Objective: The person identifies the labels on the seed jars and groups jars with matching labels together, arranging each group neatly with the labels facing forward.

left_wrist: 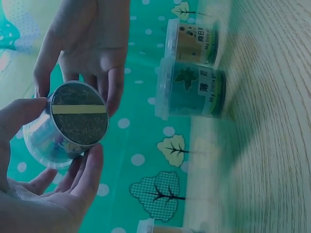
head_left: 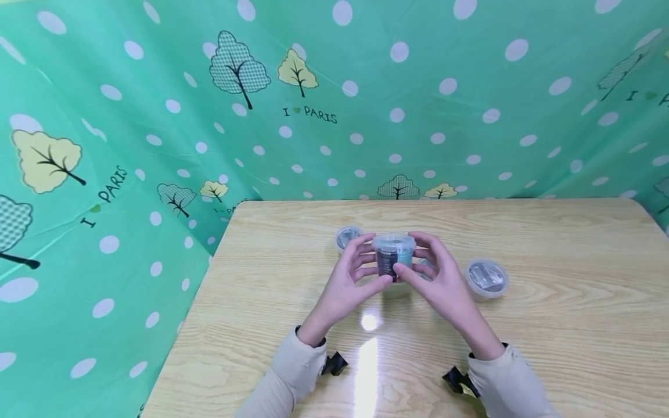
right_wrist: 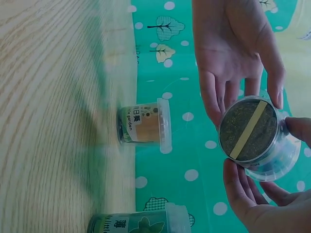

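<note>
Both hands hold one small clear cup [head_left: 394,255] up above the wooden bench [head_left: 549,348]; the left hand [head_left: 349,278] grips its left side and the right hand [head_left: 441,278] grips its right side; three more cups [head_left: 487,278] sit on the bench; best to keep the cup level, I think, and squeeze softly so it does not slip.

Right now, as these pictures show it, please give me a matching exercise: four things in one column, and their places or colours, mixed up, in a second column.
1 held cup
2 lidded cup
3 cloth
4 table

a light wood
b green with white dots
c between left hand and right hand
d standing to the right of the right hand

Pairs: 1-c, 2-d, 3-b, 4-a
</note>
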`<action>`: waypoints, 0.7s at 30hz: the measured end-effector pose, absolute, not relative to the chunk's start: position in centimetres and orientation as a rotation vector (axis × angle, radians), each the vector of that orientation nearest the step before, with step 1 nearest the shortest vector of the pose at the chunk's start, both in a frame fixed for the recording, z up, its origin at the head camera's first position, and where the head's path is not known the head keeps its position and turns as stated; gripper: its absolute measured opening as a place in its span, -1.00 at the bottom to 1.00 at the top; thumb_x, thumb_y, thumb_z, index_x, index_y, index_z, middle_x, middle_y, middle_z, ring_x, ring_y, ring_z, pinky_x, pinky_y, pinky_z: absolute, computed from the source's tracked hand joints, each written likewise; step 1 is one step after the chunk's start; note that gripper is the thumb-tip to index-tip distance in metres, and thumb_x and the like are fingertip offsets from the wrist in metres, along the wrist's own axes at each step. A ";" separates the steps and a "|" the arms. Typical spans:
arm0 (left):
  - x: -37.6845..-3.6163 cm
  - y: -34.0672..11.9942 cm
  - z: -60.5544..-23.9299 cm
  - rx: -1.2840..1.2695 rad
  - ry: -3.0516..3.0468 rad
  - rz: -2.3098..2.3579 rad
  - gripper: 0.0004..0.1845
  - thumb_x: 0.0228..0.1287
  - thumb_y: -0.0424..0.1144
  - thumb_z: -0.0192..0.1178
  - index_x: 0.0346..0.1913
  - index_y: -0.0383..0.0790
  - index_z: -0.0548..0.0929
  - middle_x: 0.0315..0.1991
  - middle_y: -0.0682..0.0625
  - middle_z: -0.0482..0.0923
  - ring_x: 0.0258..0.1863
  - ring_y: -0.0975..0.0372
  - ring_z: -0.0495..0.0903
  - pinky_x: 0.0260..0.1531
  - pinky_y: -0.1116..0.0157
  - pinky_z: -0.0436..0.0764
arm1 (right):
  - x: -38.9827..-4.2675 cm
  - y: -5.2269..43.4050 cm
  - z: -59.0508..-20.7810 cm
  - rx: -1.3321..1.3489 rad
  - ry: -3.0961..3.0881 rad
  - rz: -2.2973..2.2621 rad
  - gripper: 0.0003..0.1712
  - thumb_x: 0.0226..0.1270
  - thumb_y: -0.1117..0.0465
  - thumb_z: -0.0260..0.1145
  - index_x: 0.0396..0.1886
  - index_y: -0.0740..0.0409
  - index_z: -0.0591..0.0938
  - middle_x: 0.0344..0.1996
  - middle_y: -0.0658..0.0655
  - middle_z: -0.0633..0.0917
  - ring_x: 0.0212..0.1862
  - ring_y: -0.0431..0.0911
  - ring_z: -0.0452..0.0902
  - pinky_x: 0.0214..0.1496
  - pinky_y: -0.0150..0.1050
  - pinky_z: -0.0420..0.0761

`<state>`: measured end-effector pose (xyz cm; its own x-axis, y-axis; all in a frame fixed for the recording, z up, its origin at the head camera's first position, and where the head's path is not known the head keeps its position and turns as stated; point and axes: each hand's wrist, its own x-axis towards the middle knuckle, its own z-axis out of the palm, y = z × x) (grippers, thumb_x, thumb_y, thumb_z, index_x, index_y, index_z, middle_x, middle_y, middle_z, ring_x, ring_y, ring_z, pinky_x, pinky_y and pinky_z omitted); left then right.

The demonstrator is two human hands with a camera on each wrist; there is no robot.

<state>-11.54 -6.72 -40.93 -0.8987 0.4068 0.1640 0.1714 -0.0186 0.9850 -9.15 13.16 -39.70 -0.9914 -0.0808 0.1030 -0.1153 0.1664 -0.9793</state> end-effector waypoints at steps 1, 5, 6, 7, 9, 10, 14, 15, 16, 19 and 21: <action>-11.5 -6.7 -40.9 0.620 2.069 2.036 -0.16 0.18 -0.45 0.37 0.46 -0.07 0.20 0.27 -0.18 0.40 0.24 0.04 0.47 0.22 0.21 0.59 | -9.1 13.1 -39.7 0.200 -2.380 1.996 -0.24 0.31 0.19 0.42 0.42 0.19 0.30 0.27 0.22 0.44 0.22 0.08 0.47 0.13 -0.52 0.59; -11.6 -6.9 -40.9 0.624 2.062 2.034 -0.17 0.20 -0.44 0.36 0.47 -0.07 0.20 0.29 -0.18 0.38 0.24 0.04 0.46 0.23 0.19 0.58 | -9.0 13.1 -39.7 0.196 -2.376 1.996 -0.24 0.30 0.19 0.42 0.42 0.17 0.30 0.26 0.22 0.45 0.21 0.12 0.47 0.12 -0.50 0.60; -11.6 -6.9 -40.9 0.627 2.062 2.034 -0.17 0.20 -0.44 0.36 0.47 -0.09 0.19 0.30 -0.18 0.37 0.25 0.03 0.46 0.24 0.17 0.58 | -9.0 13.1 -39.7 0.200 -2.374 1.996 -0.24 0.30 0.19 0.42 0.42 0.18 0.30 0.26 0.22 0.45 0.21 0.12 0.47 0.12 -0.49 0.61; -11.6 -6.9 -40.9 0.630 2.061 2.037 -0.17 0.20 -0.43 0.36 0.48 -0.12 0.19 0.31 -0.18 0.36 0.25 0.03 0.45 0.25 0.16 0.57 | -9.1 13.1 -39.7 0.203 -2.370 1.998 -0.24 0.30 0.19 0.42 0.42 0.17 0.30 0.27 0.21 0.45 0.21 0.11 0.47 0.12 -0.49 0.61; -11.6 -7.0 -40.9 0.628 2.058 2.049 -0.18 0.21 -0.41 0.36 0.48 -0.16 0.19 0.31 -0.18 0.36 0.26 0.02 0.45 0.26 0.14 0.56 | -9.1 13.2 -39.7 0.216 -2.353 2.010 -0.24 0.31 0.21 0.42 0.42 0.18 0.29 0.28 0.19 0.44 0.22 0.08 0.47 0.14 -0.49 0.60; -11.7 -7.1 -40.8 0.627 2.059 2.056 -0.19 0.22 -0.41 0.36 0.48 -0.19 0.19 0.31 -0.18 0.37 0.26 0.02 0.46 0.26 0.13 0.56 | -9.2 13.2 -39.7 0.225 -2.342 2.019 -0.24 0.31 0.22 0.41 0.43 0.18 0.29 0.28 0.18 0.44 0.22 0.05 0.47 0.14 -0.49 0.60; -11.7 -7.1 -40.7 0.616 2.056 2.081 -0.21 0.22 -0.39 0.36 0.46 -0.21 0.21 0.31 -0.19 0.39 0.26 0.02 0.47 0.27 0.15 0.56 | -9.2 13.5 -39.7 0.263 -2.297 2.058 -0.26 0.34 0.25 0.38 0.44 0.19 0.28 0.30 0.16 0.42 0.20 -0.10 0.48 0.16 -0.47 0.59; -11.7 -7.1 -40.7 0.617 2.053 2.084 -0.21 0.22 -0.39 0.35 0.46 -0.20 0.21 0.31 -0.19 0.40 0.26 0.02 0.47 0.27 0.16 0.56 | -9.2 13.5 -39.7 0.270 -2.291 2.065 -0.27 0.35 0.25 0.37 0.44 0.18 0.28 0.29 0.15 0.42 0.20 -0.13 0.48 0.16 -0.47 0.59; -11.7 -7.1 -40.7 0.618 2.047 2.089 -0.22 0.22 -0.39 0.35 0.46 -0.20 0.22 0.31 -0.20 0.40 0.26 0.01 0.47 0.27 0.15 0.55 | -9.2 13.5 -39.7 0.277 -2.286 2.071 -0.27 0.35 0.26 0.36 0.45 0.18 0.28 0.29 0.16 0.43 0.19 -0.16 0.49 0.16 -0.47 0.60; -11.7 -7.0 -40.8 0.627 2.020 2.111 -0.24 0.23 -0.40 0.34 0.45 -0.17 0.23 0.32 -0.21 0.39 0.27 -0.01 0.47 0.28 0.14 0.55 | -9.2 13.7 -39.7 0.297 -2.271 2.079 -0.29 0.37 0.28 0.33 0.45 0.19 0.28 0.28 0.17 0.43 0.18 -0.21 0.50 0.16 -0.46 0.60; -11.7 -6.9 -40.9 0.634 2.005 2.122 -0.24 0.23 -0.40 0.33 0.45 -0.18 0.23 0.32 -0.22 0.39 0.27 -0.01 0.46 0.28 0.13 0.55 | -9.1 13.7 -39.7 0.307 -2.263 2.087 -0.30 0.38 0.30 0.32 0.45 0.19 0.27 0.28 0.17 0.42 0.17 -0.22 0.50 0.15 -0.47 0.61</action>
